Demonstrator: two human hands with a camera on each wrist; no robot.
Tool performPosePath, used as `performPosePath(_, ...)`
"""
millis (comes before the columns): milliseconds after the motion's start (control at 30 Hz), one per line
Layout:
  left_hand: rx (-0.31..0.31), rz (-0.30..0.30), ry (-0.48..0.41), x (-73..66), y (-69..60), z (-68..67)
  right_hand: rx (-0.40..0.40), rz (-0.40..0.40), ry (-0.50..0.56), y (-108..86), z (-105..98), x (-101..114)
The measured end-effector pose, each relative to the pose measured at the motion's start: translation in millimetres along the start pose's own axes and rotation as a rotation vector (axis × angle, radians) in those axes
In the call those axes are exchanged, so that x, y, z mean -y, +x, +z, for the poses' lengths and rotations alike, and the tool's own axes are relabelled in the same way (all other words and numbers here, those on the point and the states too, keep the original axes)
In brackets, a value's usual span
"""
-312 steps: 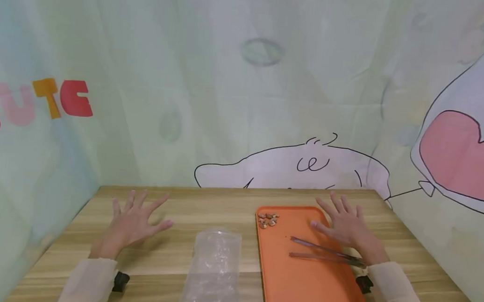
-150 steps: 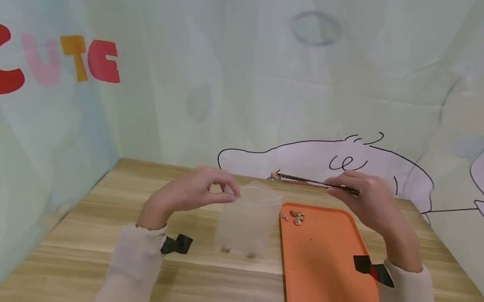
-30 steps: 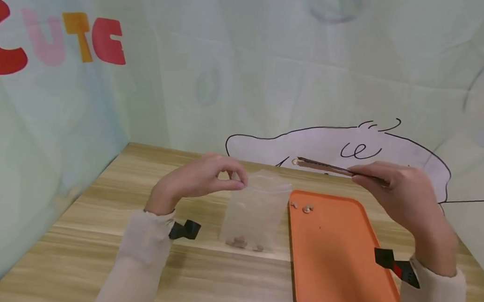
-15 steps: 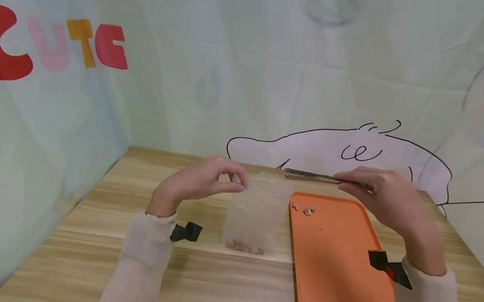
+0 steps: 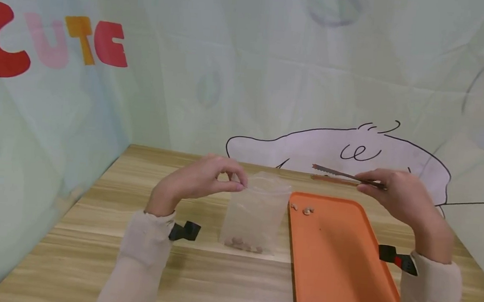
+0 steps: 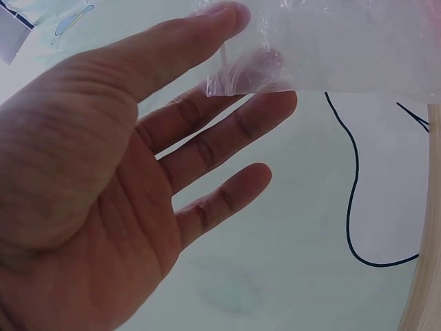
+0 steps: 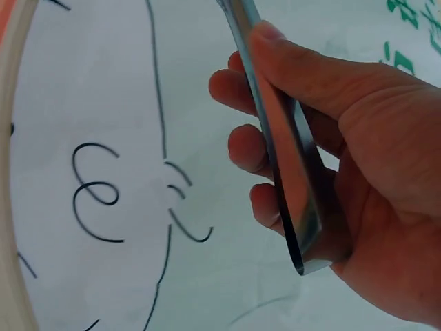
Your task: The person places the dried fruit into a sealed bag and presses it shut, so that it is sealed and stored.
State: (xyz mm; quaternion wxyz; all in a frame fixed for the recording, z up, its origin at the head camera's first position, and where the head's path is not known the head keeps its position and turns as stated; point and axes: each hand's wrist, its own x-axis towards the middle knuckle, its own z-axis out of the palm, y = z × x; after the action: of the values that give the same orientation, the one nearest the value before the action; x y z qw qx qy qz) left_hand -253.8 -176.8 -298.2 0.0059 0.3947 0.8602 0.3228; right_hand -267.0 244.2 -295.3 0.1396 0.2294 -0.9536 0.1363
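A person's two hands work above a wood-grain surface (image 5: 215, 287); I am standing by, watching; the left hand (image 5: 200, 178) pinches the upper left corner of a clear plastic bag (image 5: 258, 215) between thumb and forefinger, its remaining fingers spread loosely clear of the plastic, seemingly so the limp bag stands up and its mouth stays reachable; the bag is upright just beyond the left edge of an orange tray (image 5: 342, 279), close enough, I judge, to keep any carry short; several brown nut pieces (image 5: 241, 244) lie along the bag's bottom.

The right hand (image 5: 403, 195) grips a pair of metal tongs (image 5: 337, 173) between thumb and fingers; their bent end sits toward the palm, which probably lets a light squeeze work the arms; the tips point left above the tray's far edge, spread apart with nothing visible between them.

A few more nut pieces (image 5: 307, 211) sit inside the tray's far left corner, the corner nearest the bag; the tray fills part of the surface's right half; a pale cartoon-printed cloth (image 5: 230, 75) hangs behind the far edge.
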Motion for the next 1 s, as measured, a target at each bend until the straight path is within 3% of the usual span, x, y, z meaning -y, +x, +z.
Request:
performPosePath(100,-0.003,-0.008,0.003,-0.3,-0.2,-1.1,0.121,0.051,0.018,5.4,7.4,-10.7)
performPosePath(200,-0.008,-0.015,0.014,-0.4,-0.7,-1.9,0.209,0.050,0.041,10.7,18.3,-21.9)
performPosePath(567,0.003,-0.014,0.011,3.2,-3.5,-1.6,0.447,0.037,0.179,17.0,56.1,-47.7)
performPosePath(767,0.007,-0.022,0.012,3.5,-2.9,-0.7,0.459,0.005,0.155,18.4,65.1,-51.9)
performPosePath(1000,0.012,-0.013,0.021,1.9,-0.6,-2.5,0.302,0.030,0.086,17.2,47.9,-41.4)
